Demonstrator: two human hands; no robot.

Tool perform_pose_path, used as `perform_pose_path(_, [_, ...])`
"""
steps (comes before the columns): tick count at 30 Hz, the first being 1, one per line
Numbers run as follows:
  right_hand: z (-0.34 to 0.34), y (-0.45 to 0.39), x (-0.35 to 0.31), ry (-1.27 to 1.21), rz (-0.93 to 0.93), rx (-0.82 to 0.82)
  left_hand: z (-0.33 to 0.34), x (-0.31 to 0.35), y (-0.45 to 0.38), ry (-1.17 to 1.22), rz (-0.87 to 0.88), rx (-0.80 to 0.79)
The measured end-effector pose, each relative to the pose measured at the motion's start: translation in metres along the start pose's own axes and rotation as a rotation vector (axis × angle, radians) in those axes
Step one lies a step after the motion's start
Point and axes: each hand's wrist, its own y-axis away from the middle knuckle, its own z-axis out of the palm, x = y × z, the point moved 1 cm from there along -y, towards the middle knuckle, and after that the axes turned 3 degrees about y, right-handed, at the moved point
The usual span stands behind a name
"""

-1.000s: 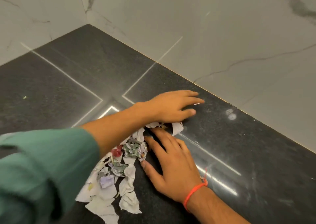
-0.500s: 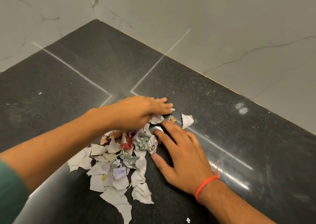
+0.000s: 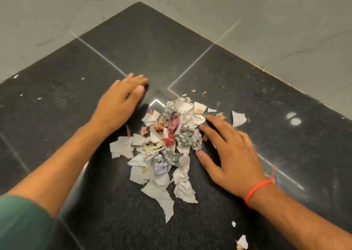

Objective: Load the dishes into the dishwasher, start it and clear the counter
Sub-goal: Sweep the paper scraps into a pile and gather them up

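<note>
A heap of torn paper scraps (image 3: 167, 146), white with bits of red, green and purple, lies on the black stone counter (image 3: 247, 97). My left hand (image 3: 118, 106) is flat on the counter just left of the heap, fingers straight and pointing toward the far corner, holding nothing. My right hand (image 3: 230, 154), with an orange thread at the wrist, lies flat against the right side of the heap, fingertips and thumb touching the scraps. One loose white scrap (image 3: 238, 118) sits apart, to the right of the heap.
Marble-look walls (image 3: 266, 17) meet at the far corner of the counter. Small crumbs of paper (image 3: 194, 91) lie beyond the heap, tiny flecks (image 3: 16, 76) at the far left, and two scraps (image 3: 242, 241) near the front edge.
My left hand has come off the top of the heap and moved to its left, onto bare counter. The heap is now uncovered. My right hand stays against its right side.
</note>
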Motion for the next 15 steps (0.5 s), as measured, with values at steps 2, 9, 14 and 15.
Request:
perform_pose_path(2, [0.000,0.000,0.000,0.005,-0.005,0.014,0.018,0.014,0.002,-0.098,0.105,-0.088])
perform_pose_path(9, [0.000,-0.001,-0.001,0.030,-0.016,0.045,0.067,0.055,0.016,-0.097,0.293,-0.165])
perform_pose_path(14, [-0.001,0.000,-0.003,-0.007,-0.036,0.064,0.069,0.057,0.019,-0.077,0.264,-0.133])
perform_pose_path(15, [-0.002,0.000,-0.003,-0.022,-0.038,0.067,0.068,0.058,0.019,-0.087,0.260,-0.135])
